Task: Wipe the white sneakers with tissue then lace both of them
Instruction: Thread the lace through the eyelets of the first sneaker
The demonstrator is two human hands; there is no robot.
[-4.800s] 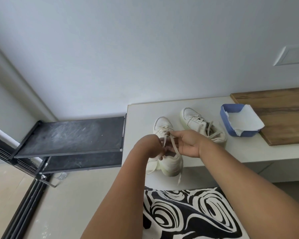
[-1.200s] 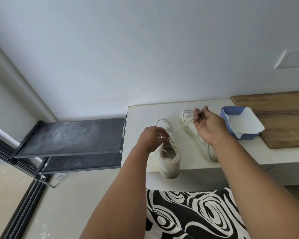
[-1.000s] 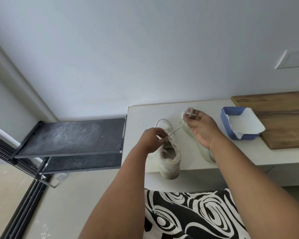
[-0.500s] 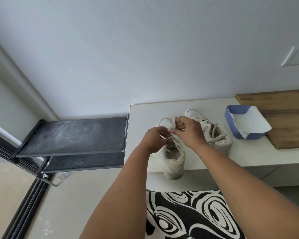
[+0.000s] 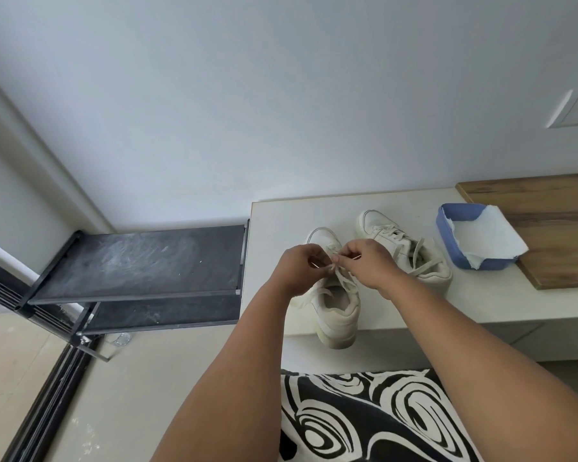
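Head cam | near sneaker (image 5: 336, 311) on ledge (image 5: 481, 305) edge, heel overhanging | L hand (image 5: 301, 268) + R hand (image 5: 367, 261) both pinch lace (image 5: 344, 283) over tongue, prob. threading an eyelet | lace soft, limp; grip near tip | far sneaker (image 5: 411, 255) looks laced.

Cream-white sneakers (image 5: 337, 305), laces (image 5: 346, 283) same cream. Beige bench (image 5: 501, 301). Right of sneakers: blue box (image 5: 447, 228), white tissue (image 5: 488, 238), brown wood-grain board (image 5: 554, 225). Left: black shelf (image 5: 141, 261). Below: black-white swirl rug (image 5: 374, 418).
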